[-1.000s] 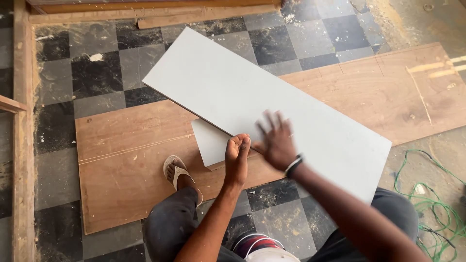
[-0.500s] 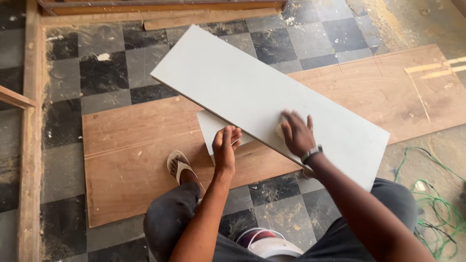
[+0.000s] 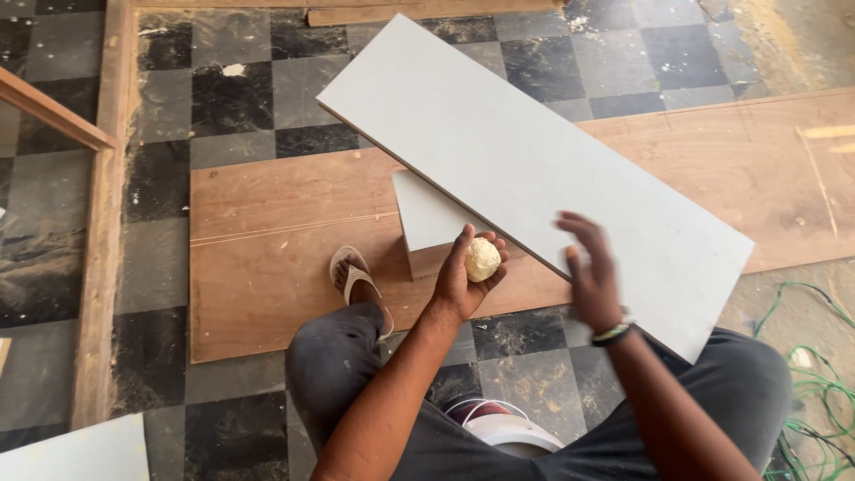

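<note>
A long pale grey board [image 3: 525, 151] lies at a slant across a smaller grey block [image 3: 426, 221], both over a brown plywood sheet [image 3: 276, 249] on the floor. My left hand [image 3: 465, 276] cups a cream-coloured ball of putty [image 3: 483, 259] just in front of the board's near edge. My right hand [image 3: 590, 272] hovers over the board's near right part, fingers spread and blurred, a band on the wrist. It holds nothing.
My foot in a sandal [image 3: 354, 278] rests on the plywood. A white tub [image 3: 512, 432] sits between my knees. Green cord [image 3: 815, 383] lies at right. Wooden battens [image 3: 98, 223] frame the left side of the checkered tile floor [image 3: 223, 89].
My right hand has lifted off the board and moved to the right. My left hand has turned palm up, showing the putty ball. The view has shifted so the board sits further right.
</note>
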